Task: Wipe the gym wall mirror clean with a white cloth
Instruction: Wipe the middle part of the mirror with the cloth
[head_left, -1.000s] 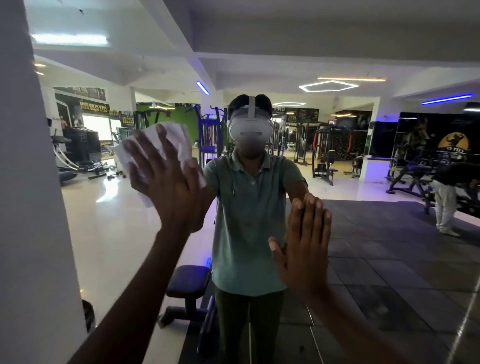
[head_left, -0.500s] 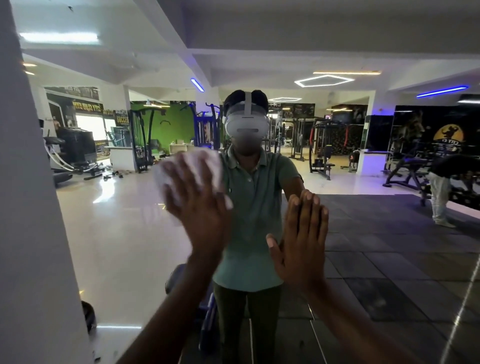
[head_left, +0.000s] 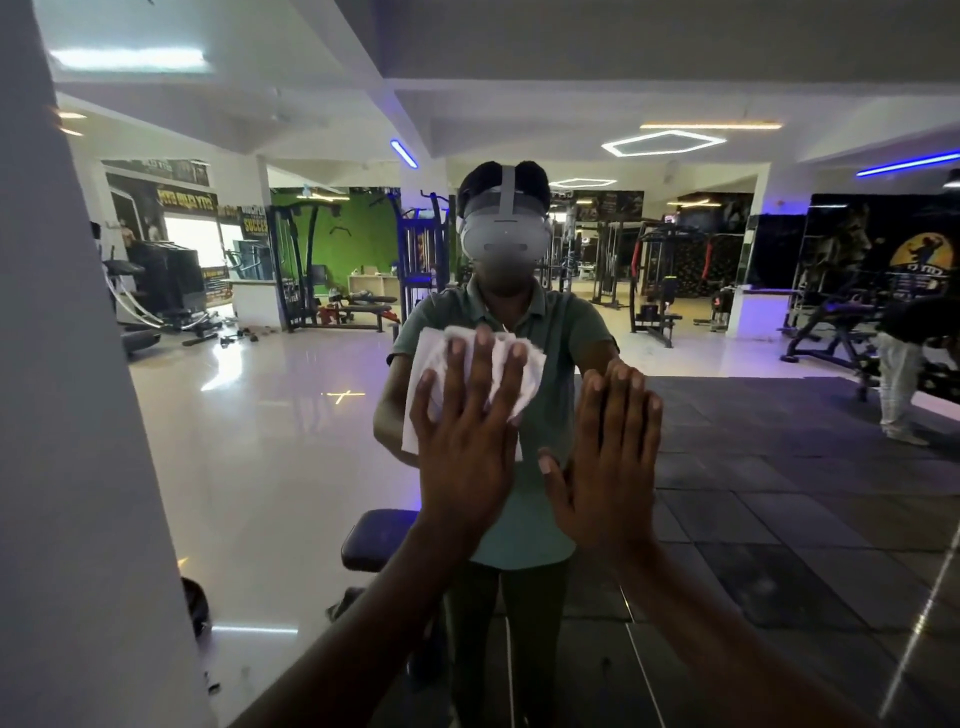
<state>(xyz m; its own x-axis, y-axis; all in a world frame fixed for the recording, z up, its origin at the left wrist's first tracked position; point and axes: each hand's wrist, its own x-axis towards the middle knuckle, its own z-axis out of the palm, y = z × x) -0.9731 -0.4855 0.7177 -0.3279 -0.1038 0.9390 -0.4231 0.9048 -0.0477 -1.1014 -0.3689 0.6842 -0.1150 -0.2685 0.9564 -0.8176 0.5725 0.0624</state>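
Observation:
The gym wall mirror (head_left: 270, 441) fills almost the whole head view and reflects the gym and me in a green shirt. My left hand (head_left: 467, 447) presses a crumpled white cloth (head_left: 431, 364) flat against the glass at chest height, fingers spread over it. Just to its right, my right hand (head_left: 608, 467) lies flat on the mirror with fingers together, holding nothing. The lower part of the cloth is hidden behind my left palm.
A white pillar or wall edge (head_left: 67, 415) borders the mirror on the left. Reflected in the glass are a dark padded bench (head_left: 374, 540) low behind me, weight machines (head_left: 654, 280) and a person in white trousers (head_left: 898, 384) at far right.
My left hand has swept the cloth down and to the right across the mirror, from upper left to next to my right hand. The right hand has stayed flat on the glass.

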